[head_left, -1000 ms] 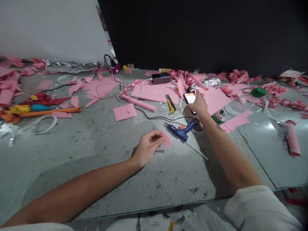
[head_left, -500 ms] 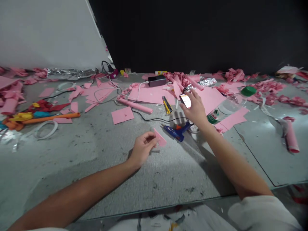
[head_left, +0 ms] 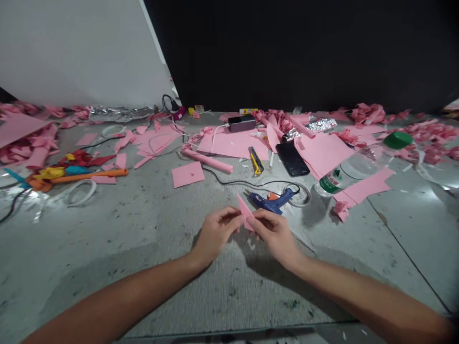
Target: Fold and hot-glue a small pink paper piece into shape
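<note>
Two hands (head_left: 247, 231) pinch the folded pink paper (head_left: 245, 213), clear of the table's (head_left: 172, 286) near edge

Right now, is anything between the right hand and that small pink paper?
Nothing visible: the right hand touches the paper, with the left hand at its other side. The glue gun lies beyond, not between them.

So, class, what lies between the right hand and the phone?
The blue glue gun and a black cord lie between the right hand and the phone, as the head view shows.
</note>
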Motion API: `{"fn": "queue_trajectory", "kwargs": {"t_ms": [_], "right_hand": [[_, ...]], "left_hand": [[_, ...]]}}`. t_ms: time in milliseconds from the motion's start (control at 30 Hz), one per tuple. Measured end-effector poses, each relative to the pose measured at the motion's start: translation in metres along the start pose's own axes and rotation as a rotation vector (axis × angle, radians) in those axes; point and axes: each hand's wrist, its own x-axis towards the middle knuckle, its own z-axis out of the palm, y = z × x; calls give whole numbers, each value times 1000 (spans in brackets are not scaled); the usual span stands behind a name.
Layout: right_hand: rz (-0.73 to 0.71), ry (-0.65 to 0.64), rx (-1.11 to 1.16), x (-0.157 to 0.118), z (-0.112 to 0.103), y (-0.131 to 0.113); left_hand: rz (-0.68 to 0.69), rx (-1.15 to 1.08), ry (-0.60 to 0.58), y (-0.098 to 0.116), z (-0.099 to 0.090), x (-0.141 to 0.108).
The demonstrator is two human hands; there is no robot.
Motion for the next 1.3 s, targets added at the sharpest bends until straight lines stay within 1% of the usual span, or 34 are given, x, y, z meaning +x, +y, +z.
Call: {"fn": "queue_trajectory", "kwargs": {"t_ms": [100,233,367,467,567,633,833,1067,1300], "right_hand": [[15,5,30,0,-4,0],[-6,-53,7,-3,-7,-2],[-45,-112,-26,-5,-9,-5],[-72,-171,-51,-6,-12,-7],[-86,-232,-112,-6,-13,-9],[-95,-271,-149,-6,-14,-11],[-98,-368,-172,-6,-13,-17],[-115,-391,-192,-6,-13,-20],[-85,-422,-189,-5,-11,-22]], "left_hand": [[61,157,-101,-2,-4,-4],[132,311,-189,-1,-8,-10],[219,416,-218,1,-10,-16],[256,358,-195,2,-11,-18],[214,269,-114,4,-12,-17],[189,236,-94,4,-11,-16],[229,216,-140,1,-10,-19],[146,173,-157,1,-8,-17],[206,211,-160,3,-9,-18]]}}
